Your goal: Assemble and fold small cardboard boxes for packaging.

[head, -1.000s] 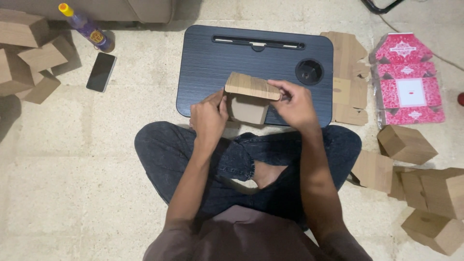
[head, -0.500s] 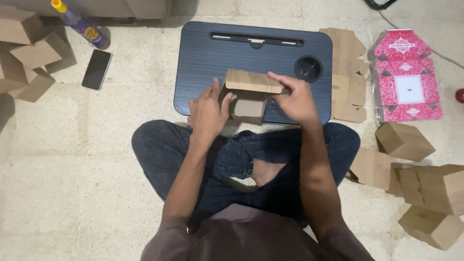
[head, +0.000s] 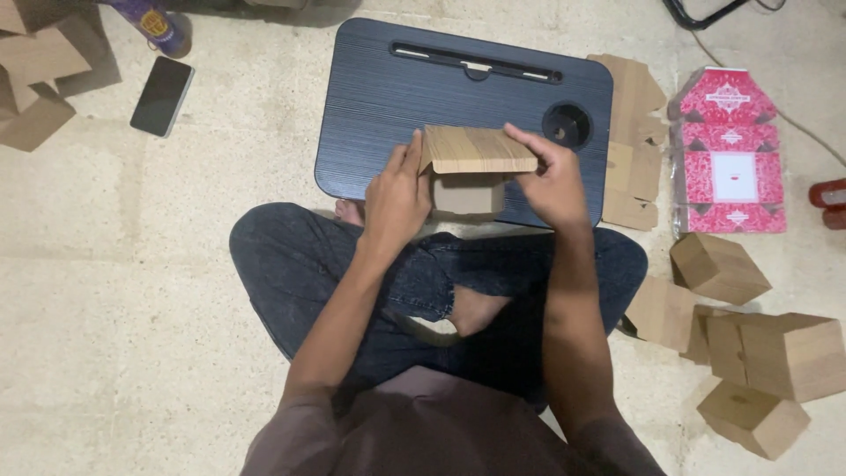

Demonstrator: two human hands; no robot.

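I sit cross-legged on the floor and hold a small wood-patterned cardboard box (head: 476, 154) over the near edge of a dark lap desk (head: 388, 97). My left hand (head: 397, 198) grips the box's left side, fingers pointing up along it. On the right side my right hand (head: 551, 176) holds it, thumb and fingers over the top flap. That flap lies flat across the top, and the plain brown body shows below it.
Flat brown box blanks (head: 630, 141) and pink printed blanks (head: 727, 150) lie to the right of the desk. Several folded boxes (head: 775, 353) sit at the lower right. A phone (head: 163, 95), a bottle (head: 154, 22) and more cardboard (head: 40, 79) lie at the upper left.
The top flap has been folded down flatter over the box. My left hand's fingers have straightened up along the left side, and both hands stay on the box.
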